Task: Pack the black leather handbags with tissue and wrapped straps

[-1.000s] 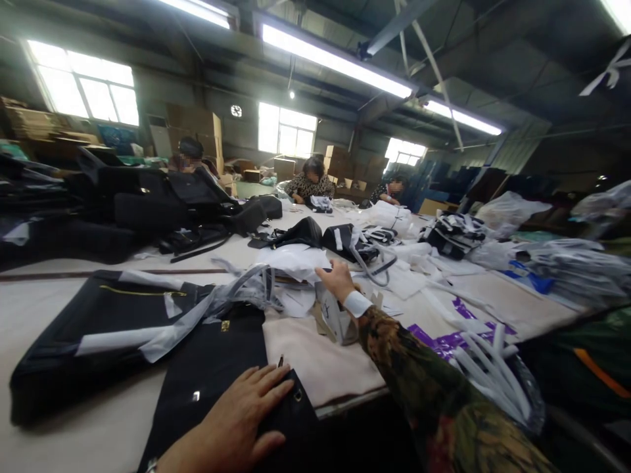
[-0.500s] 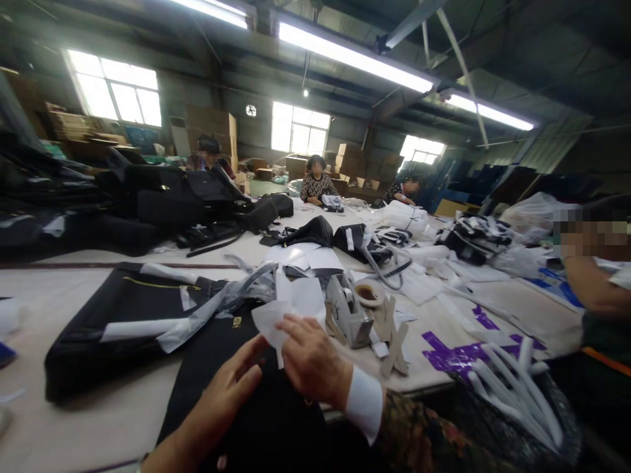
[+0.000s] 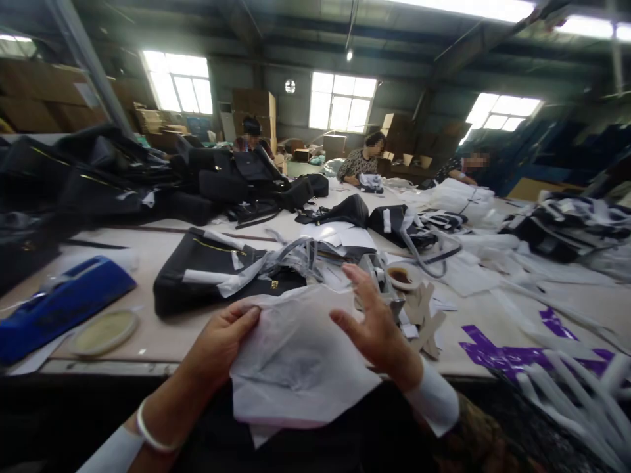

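A sheet of white tissue paper (image 3: 296, 361) is spread in front of me at the near edge of the long table (image 3: 148, 328). My left hand (image 3: 219, 341) grips its left edge with the fingers curled over it. My right hand (image 3: 374, 325) rests on the sheet's right side with fingers spread. Just beyond the paper lies a flat black handbag (image 3: 207, 282) with grey-white strips of wrapping across it. A small grey box (image 3: 377, 279) stands behind my right hand.
A blue tape dispenser (image 3: 59, 305) and a round lid (image 3: 101, 332) lie at the left. Black bags (image 3: 148, 184) pile up at the far left. Purple tape (image 3: 497, 351) and white straps (image 3: 576, 387) lie at the right. Three people sit at the far end.
My right hand reached to the middle of the table, came back with the white paper, and both hands have now spread it out near me. The view has swung left and down.
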Demonstrator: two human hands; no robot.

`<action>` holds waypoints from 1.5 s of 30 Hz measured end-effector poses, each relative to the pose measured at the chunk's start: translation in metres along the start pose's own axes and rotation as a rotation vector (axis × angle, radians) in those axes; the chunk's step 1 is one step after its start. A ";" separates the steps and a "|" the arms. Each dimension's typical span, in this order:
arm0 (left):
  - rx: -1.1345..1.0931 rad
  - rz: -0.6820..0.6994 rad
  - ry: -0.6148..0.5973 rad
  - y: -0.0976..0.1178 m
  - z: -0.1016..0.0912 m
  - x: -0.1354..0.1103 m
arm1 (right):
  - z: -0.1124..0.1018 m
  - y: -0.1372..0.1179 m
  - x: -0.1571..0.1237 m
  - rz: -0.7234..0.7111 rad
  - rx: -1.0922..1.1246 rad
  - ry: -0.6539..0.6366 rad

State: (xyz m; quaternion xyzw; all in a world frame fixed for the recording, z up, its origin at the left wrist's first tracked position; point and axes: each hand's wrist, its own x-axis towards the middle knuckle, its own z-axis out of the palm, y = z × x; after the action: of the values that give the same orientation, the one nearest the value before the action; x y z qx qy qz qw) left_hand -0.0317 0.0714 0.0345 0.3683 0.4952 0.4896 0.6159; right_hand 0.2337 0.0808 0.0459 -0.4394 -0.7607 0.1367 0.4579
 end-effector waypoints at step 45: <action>1.630 0.459 -0.375 -0.068 -0.024 -0.005 | 0.123 0.000 -0.059 -0.084 -0.445 -0.730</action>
State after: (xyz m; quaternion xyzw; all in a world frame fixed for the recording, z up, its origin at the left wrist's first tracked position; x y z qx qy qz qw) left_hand -0.0384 0.0490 -0.0339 0.8603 0.4955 0.0256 0.1173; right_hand 0.1444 0.0573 -0.0550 -0.4188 -0.9010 0.0972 0.0578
